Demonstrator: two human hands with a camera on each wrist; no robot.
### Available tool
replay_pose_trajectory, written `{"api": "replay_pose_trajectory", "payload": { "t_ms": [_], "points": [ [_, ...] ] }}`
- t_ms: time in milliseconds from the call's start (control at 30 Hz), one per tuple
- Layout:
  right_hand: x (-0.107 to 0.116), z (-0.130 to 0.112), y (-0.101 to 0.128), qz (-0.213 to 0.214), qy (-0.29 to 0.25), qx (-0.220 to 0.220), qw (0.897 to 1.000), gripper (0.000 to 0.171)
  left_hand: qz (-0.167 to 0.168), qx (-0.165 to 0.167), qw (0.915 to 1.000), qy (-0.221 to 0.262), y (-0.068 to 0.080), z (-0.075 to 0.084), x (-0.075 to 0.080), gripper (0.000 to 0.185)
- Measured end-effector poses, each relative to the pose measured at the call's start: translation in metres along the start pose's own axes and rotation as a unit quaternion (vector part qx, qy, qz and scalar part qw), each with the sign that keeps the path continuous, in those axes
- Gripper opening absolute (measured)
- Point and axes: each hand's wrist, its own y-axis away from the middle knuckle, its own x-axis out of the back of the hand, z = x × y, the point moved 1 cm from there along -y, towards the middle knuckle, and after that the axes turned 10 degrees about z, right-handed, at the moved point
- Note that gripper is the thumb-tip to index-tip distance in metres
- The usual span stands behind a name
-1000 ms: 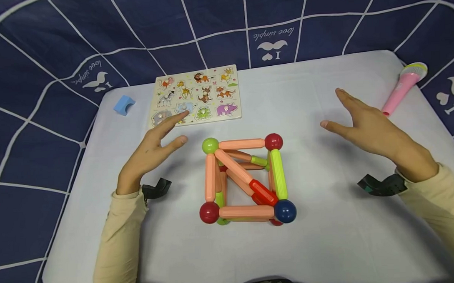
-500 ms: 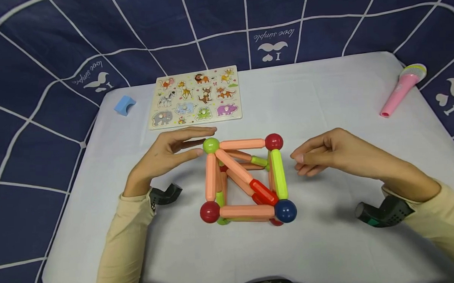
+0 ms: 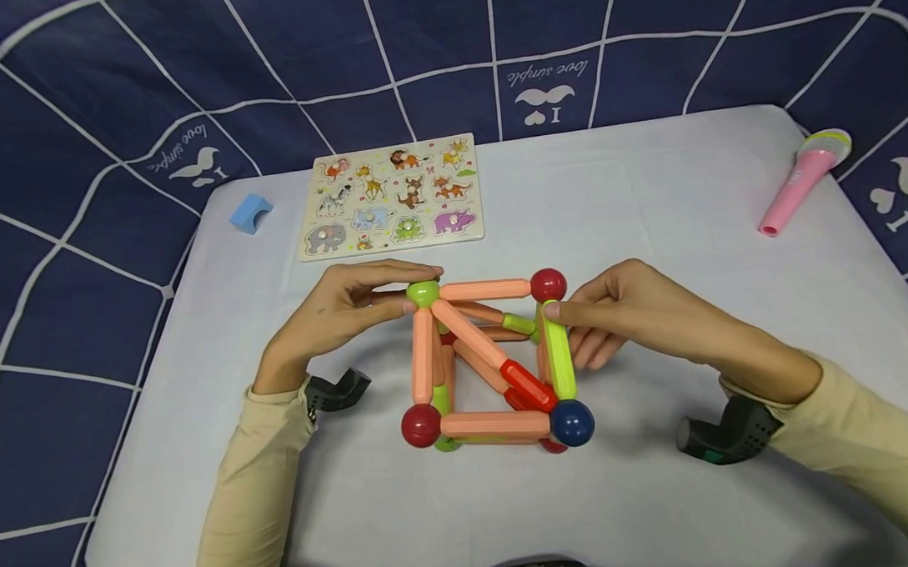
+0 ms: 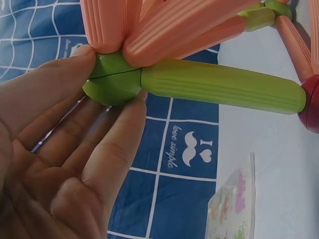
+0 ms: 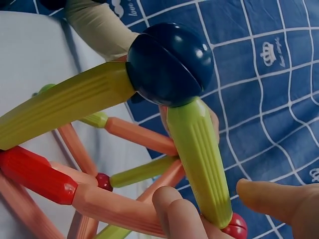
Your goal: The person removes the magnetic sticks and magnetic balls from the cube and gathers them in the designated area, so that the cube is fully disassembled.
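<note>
A box-like frame of magnetic building rods and balls stands on the table, with salmon rods (image 3: 495,424), a red diagonal rod (image 3: 527,383) and coloured corner balls. At its far left corner, my left hand (image 3: 342,308) pinches the green ball (image 3: 424,294) between thumb and fingers; the left wrist view shows this ball (image 4: 113,82) close up. My right hand (image 3: 635,315) is at the far right corner, its thumb over the green rod (image 3: 558,355) by the red ball (image 3: 548,285), its fingers curled on the outer side. A dark blue ball (image 3: 571,422) forms the near right corner.
An animal peg puzzle board (image 3: 391,198) lies behind the frame. Left of it sits a blue arch block (image 3: 251,214). At the far right is a pink toy microphone (image 3: 805,184). A dark blue checked cloth (image 3: 431,67) hangs behind the white table (image 3: 609,195).
Both hands have come inward from either side of the frame. The left hand has taken hold of the green ball, and the right hand has closed around the green rod. The frame stands where it was.
</note>
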Motion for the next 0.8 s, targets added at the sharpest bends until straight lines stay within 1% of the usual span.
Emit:
{"api": "replay_pose_trajectory", "payload": {
  "t_ms": [100,333,500,800],
  "points": [
    [-0.0032,-0.0016,-0.0031,0.001,0.008,-0.005,1.000,0.041,-0.002,0.000,1.0000,0.004,-0.0001,-0.0011,0.0001,0.040],
    [-0.0039,-0.0017,-0.0050,-0.007,0.015,0.010,1.000,0.038,0.000,0.001,1.0000,0.001,-0.0003,-0.0013,0.0006,0.038],
    [-0.0043,-0.0012,-0.0046,-0.015,0.001,0.012,1.000,0.034,0.003,0.002,1.0000,-0.006,-0.0005,0.0004,0.0009,0.038],
    [-0.0046,0.0012,-0.0025,-0.039,-0.029,0.009,0.999,0.035,0.004,0.002,0.9999,-0.011,0.0003,0.0006,0.0019,0.038]
  ]
}}
